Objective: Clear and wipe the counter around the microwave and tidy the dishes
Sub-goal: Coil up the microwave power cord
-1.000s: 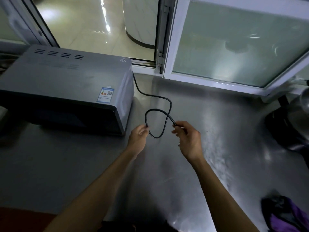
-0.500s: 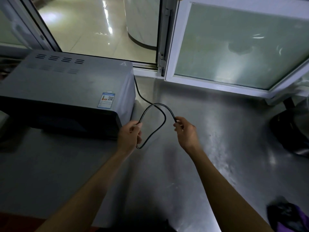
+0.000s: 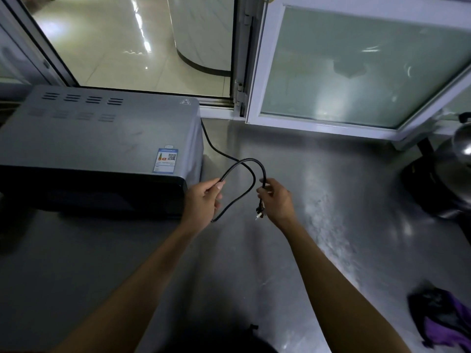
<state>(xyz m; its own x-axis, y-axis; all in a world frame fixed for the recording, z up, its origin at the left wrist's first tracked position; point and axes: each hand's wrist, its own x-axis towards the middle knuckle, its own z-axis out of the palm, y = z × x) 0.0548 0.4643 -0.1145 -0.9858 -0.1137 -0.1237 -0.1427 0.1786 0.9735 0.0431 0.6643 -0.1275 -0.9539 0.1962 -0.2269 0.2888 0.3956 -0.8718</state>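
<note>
Grey microwave (image 3: 96,149) sitting at the left of the frame on a steel counter (image 3: 318,212), blue label (image 3: 165,160) stuck near its front right corner. Black power cord (image 3: 242,166) running out from behind the microwave's right side, dropping down toward the middle of the frame and looping between both hands. Left hand (image 3: 204,200) just right of the microwave's front corner, pinching the cord between thumb and fingers, so closed around it. Right hand (image 3: 276,200) close beside it, centre of frame, fingers curled round the other end of the loop, with the plug (image 3: 260,212) dangling just below, prongs pointing down. Both hands held up above the counter, not resting on it. Open window frame (image 3: 257,72) along the top right, shiny tiled floor (image 3: 114,42) visible through the opening at upper left. Dark appliance (image 3: 438,184) with something metal on it at the right edge, too dim to name. Purple and black cloth (image 3: 448,319) in the lower right corner.
</note>
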